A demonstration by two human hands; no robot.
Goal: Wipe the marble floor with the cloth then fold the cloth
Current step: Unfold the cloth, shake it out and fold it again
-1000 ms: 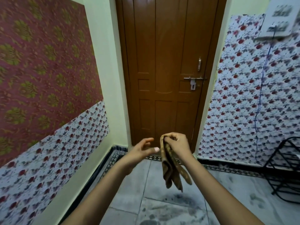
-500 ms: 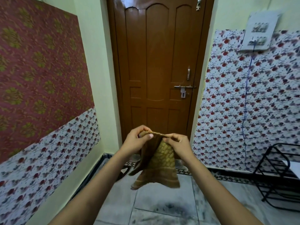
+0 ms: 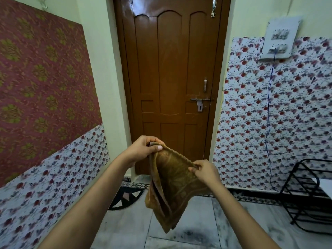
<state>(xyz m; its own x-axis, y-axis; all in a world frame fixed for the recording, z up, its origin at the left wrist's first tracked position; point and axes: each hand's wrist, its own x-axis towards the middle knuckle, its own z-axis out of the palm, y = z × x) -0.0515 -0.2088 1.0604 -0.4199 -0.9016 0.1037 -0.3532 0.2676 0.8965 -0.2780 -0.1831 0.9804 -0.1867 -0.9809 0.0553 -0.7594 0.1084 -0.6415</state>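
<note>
The left hand [image 3: 143,150] was closed on one upper corner of the cloth [image 3: 172,187], thumb pressed over the hem against the curled fingers. The right hand [image 3: 204,172] pinched the opposite upper corner between thumb and forefinger, and it sat lower than the left, so the top edge of the cloth ran taut and slanted down from left to right between them. Both forearms reached up from the bottom edge of the view.

The cloth, an olive-brown piece with a faint woven pattern, hung in the air in front of the person, clear of the floor. It fell in loose layers, with a fold open along its left side, and tapered to a point at the bottom.

Below it lay the marble floor [image 3: 206,221], pale grey tiles with dark smudges near the bottom edge of the view and a dark patterned border along the walls. A brown wooden door [image 3: 170,78] stood shut straight ahead, its bolt on the right side. Flowered wallpaper [image 3: 287,114] covered the right wall, where a white switchboard [image 3: 277,42] hung with a blue wire trailing down. A black metal rack [image 3: 309,198] stood on the floor by the right wall.
</note>
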